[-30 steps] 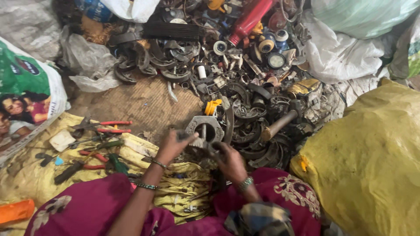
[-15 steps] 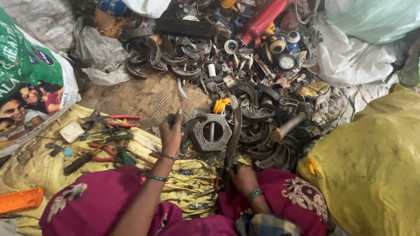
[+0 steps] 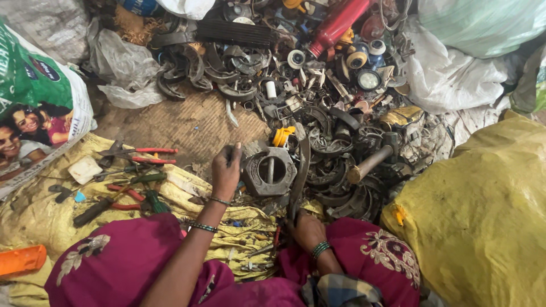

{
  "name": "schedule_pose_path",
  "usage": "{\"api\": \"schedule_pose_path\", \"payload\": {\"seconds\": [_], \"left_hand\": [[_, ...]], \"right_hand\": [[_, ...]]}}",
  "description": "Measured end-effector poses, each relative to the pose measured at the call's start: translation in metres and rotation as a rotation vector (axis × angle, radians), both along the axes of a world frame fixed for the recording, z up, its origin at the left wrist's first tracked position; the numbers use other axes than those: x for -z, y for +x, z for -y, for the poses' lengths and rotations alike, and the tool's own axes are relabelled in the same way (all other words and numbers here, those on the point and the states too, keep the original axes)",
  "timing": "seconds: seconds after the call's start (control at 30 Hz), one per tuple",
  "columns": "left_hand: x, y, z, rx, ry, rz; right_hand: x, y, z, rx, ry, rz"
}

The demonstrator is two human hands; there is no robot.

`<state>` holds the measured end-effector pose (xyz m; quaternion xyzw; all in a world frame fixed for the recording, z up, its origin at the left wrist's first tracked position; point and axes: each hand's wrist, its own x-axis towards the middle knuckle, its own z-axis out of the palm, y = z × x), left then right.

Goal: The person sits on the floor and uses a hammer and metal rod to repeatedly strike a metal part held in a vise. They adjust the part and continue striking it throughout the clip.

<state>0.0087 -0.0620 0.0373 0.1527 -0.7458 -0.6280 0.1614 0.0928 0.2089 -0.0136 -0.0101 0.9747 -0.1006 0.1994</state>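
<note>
While left fingers (image 3: 228, 156) curl on metal housing (image 3: 270, 170), right hand (image 3: 306, 230) gripping flat bar (image 3: 299, 179).

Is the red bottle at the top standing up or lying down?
Lying down. The red bottle rests tilted on its side on top of the scrap pile, its narrower end pointing down and to the left.

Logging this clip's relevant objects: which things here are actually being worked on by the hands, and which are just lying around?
In hand:
left hand gripping the grey metal housing
right hand holding the long dark blade

Lying about:
red-handled pliers
red bottle
yellow sack
hammer
orange tool
</note>
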Motion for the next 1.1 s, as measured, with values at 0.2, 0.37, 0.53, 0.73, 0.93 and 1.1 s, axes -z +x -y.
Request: {"api": "schedule_pose_path", "payload": {"seconds": [0.2, 0.37, 0.53, 0.73, 0.93, 1.1], "left_hand": [[-0.001, -0.001, 0.002, 0.102, 0.356, 0.043], [-0.002, -0.003, 0.003, 0.160, 0.541, -0.034], [-0.002, -0.005, 0.006, 0.219, 0.541, 0.040], [-0.014, -0.003, 0.015, 0.188, -0.057, -0.031], [-0.020, -0.002, 0.010, 0.185, -0.084, 0.046], [-0.020, 0.000, 0.004, 0.167, -0.111, -0.054]], "right_hand": [[-0.017, -0.002, 0.003, 0.043, -0.005, -0.029], [-0.008, -0.003, -0.013, 0.358, -0.779, 0.080], [0.007, -0.006, -0.019, 0.798, -1.676, 0.596], [-0.012, 0.005, 0.010, 0.772, -1.112, 0.261], [-0.042, 0.039, 0.033, 0.273, -1.157, -0.313], [-0.033, 0.034, 0.043, 0.111, -1.007, -0.236]]}}
